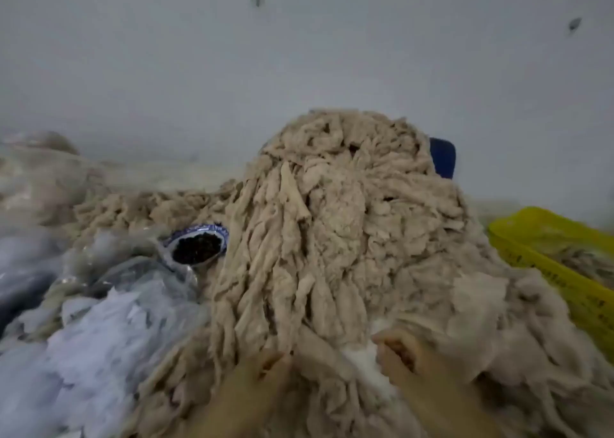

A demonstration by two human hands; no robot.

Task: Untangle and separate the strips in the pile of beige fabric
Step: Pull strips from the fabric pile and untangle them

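A tall pile of tangled beige fabric strips [345, 225] fills the middle of the view and slopes down toward me. My left hand [265, 369] and my right hand [398, 349] are at the pile's near foot, close together. Both have their fingers curled into the beige strips. Between the two hands runs a beige strip [319, 354], and beside it a patch of white material [362, 358] shows through. The view is blurred, so the exact finger hold is unclear.
A blue-and-white bowl of dark bits [199, 244] rests against the pile's left side. Clear plastic and pale lilac scraps [89, 331] cover the lower left. A yellow plastic crate [558, 258] stands at the right. A dark blue object [443, 156] pokes out behind the pile, before a grey wall.
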